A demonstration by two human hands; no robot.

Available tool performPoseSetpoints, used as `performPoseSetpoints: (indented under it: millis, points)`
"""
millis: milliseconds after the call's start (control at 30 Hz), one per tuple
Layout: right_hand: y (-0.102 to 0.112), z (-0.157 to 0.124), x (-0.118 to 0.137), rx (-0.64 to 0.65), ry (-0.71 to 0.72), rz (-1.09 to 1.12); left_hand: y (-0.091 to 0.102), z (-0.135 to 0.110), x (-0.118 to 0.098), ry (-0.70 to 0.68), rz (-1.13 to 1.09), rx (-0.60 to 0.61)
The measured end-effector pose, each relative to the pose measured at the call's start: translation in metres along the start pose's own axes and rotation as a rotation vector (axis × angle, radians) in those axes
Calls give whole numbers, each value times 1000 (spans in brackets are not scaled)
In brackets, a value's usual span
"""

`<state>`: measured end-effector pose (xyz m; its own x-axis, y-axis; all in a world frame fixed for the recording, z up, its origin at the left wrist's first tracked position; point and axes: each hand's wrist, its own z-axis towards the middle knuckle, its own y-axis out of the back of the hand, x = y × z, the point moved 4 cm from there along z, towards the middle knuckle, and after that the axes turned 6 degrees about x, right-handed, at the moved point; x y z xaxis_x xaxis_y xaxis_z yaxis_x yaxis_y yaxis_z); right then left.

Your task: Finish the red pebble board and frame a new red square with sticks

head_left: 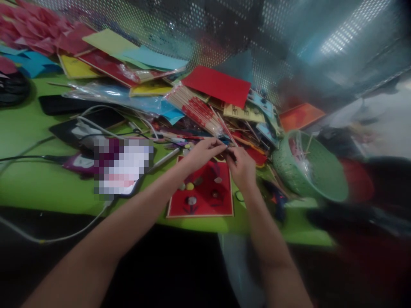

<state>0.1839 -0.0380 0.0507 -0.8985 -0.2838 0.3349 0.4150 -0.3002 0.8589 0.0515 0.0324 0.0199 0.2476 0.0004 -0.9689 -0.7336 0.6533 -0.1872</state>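
Both hands meet above the top right corner of a red card panel (202,205) with pale edges. Dark drawn marks and several small round pieces, among them a yellow disc (190,186), lie on the panel. My left hand (208,150) reaches in from the left with thumb and fingers pinched. Fingertip to fingertip with it, my right hand (241,166) is closed too, its fingers curled. Whatever lies between the fingertips is too small and blurred to make out.
Behind the hands lies a heap of wrapped sticks (195,109), coloured cards and a red sheet (216,85). A green basket (316,171) stands at the right. On the left are a phone (125,169), a white cable (77,234) and a pen (165,159), all on the green tabletop (38,184).
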Motion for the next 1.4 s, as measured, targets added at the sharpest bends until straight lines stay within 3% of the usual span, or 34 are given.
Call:
performPoseSetpoints:
  millis: [100, 300, 467, 667, 833, 1100, 1267, 1400]
  points:
    - [-2, 1, -1, 10, -36, 10, 13, 0, -6, -23, 116, -39]
    - [0, 4, -14, -32, -97, 81, 64, -3, -25, -117, 548, -293]
    - [-6, 7, -27, -18, -67, 97, 71, -6, -24, -11, 947, -209]
    - [-20, 23, -25, 93, -22, 37, 68, -3, -19, 90, 1113, -88]
    - [-38, 35, -18, 208, -36, -67, 74, 0, -14, 84, 1110, -85]
    - [-45, 36, -18, 160, -57, -127, 68, -2, -19, -22, 934, -197]
    - [-40, 35, -31, 84, -97, 111, 59, -3, -19, -11, 899, -194]
    - [-35, 31, -49, 10, -277, 566, 50, 2, -7, 19, 669, -116]
